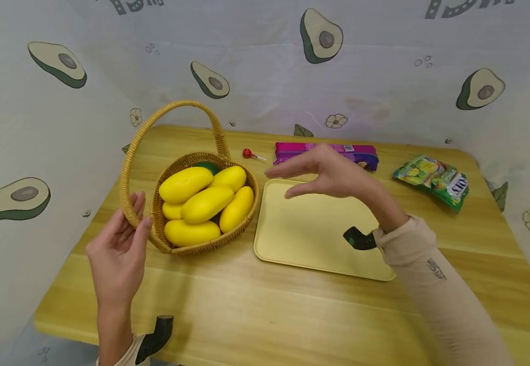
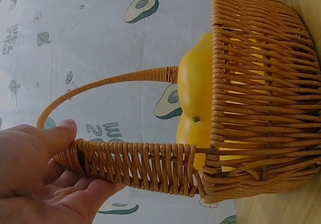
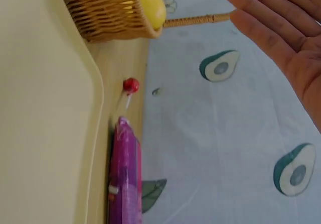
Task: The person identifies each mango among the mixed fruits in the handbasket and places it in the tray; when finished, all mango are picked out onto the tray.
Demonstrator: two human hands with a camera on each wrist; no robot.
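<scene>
A wicker basket [image 1: 200, 249] with a tall arched handle [image 1: 129, 147] stands on the left of the table. It is piled with yellow mangoes [image 1: 207, 204], and a dark green thing [image 1: 207, 166] shows behind them. My left hand [image 1: 120, 249] holds the lower left part of the handle; in the left wrist view its thumb lies over the wicker and the fingers behind. To the right of the basket, my right hand [image 1: 321, 175] hovers over the back of a cream tray [image 1: 310, 229], thumb and fingers spread apart around nothing.
Behind the tray lies a pink and purple packet [image 1: 292, 150], with a red lollipop [image 1: 247, 153] to its left. A green snack pouch [image 1: 434, 180] lies at the back right. A cloth with avocado prints [image 1: 265, 76] hangs behind the wooden table [image 1: 255, 310].
</scene>
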